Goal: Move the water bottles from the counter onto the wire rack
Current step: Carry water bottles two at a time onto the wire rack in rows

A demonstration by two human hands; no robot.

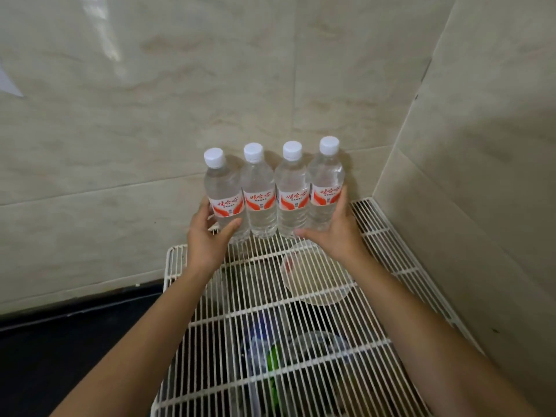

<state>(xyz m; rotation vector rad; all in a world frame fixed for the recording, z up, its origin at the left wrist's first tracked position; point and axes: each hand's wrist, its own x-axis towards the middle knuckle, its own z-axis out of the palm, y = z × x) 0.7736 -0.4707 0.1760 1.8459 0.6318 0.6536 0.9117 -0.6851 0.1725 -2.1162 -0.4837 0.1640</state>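
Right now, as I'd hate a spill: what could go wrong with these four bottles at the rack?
1. The left hand grips only the left bottle, the right hand mainly the right bottle. The middle bottles seem merely squeezed between them and could slip out.
2. The rack is thin wires with gaps, so the bottles may stand unevenly and tip when released.

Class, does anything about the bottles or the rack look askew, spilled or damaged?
Nothing stands out. The four water bottles are upright, capped, in a tight row between the left hand and right hand at the far end of the wire rack. No spill shows.
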